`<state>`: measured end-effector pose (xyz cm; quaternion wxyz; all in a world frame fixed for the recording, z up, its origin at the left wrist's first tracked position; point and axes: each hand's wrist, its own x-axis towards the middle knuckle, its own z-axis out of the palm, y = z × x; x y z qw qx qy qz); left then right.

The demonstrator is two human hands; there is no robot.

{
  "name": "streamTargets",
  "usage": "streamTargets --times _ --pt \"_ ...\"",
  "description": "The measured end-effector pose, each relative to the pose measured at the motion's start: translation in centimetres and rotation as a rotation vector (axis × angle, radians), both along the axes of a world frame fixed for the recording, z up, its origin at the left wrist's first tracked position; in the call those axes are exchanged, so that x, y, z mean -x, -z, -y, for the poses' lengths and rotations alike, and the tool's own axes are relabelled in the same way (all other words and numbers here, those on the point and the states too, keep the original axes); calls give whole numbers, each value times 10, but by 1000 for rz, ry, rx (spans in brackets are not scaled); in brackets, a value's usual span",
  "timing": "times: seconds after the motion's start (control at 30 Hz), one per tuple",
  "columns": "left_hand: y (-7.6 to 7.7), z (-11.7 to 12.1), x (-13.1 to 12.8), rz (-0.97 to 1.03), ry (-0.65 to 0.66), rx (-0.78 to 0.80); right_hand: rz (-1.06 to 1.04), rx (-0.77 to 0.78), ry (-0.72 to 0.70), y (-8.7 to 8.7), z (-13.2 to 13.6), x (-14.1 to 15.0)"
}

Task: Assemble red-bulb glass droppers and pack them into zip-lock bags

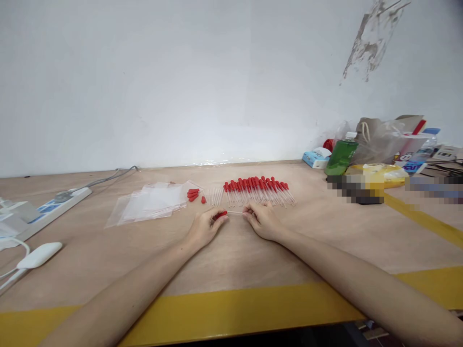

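Note:
Between thumb and fingers my left hand [208, 225] pinches a red rubber dropper bulb [221, 215]. My right hand [263, 220] grips the far end of a thin clear dropper tube [236, 212], whose other end meets the bulb; how deep it sits inside is hidden. Just beyond my hands lies a row of droppers with red bulbs [256, 183], tips toward me. Several bare clear tubes [217, 196] are left of that row. Loose red bulbs [193, 194] rest beside them.
Flat clear plastic bags [152, 202] overlap at left. A power strip [54, 212] with plugs and a white charger [39, 255] stand farther left. At right are a tissue pack [316, 158], a green bottle [342, 154] and plastic bags [379, 142]. Yellow tape [231, 313] edges the table.

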<state>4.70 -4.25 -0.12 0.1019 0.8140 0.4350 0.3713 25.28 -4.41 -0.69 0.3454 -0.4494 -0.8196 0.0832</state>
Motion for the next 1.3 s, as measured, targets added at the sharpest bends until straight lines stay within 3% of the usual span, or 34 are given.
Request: streamTargets --times 0.2,0.4,0.7,1.0,1.3 --pt "0 -1 0 0 1 -7 -52 -26 9 -1 1 0" --pt "1 -3 3 -44 72 -33 -28 -5 -72 -1 1 -1" --pt "-3 3 3 -213 153 -23 -27 61 -77 0 -6 -5" --pt "0 4 2 -239 156 -48 111 -43 -21 -6 3 -4" --pt "3 3 2 -280 250 -100 181 67 -66 -7 3 4"
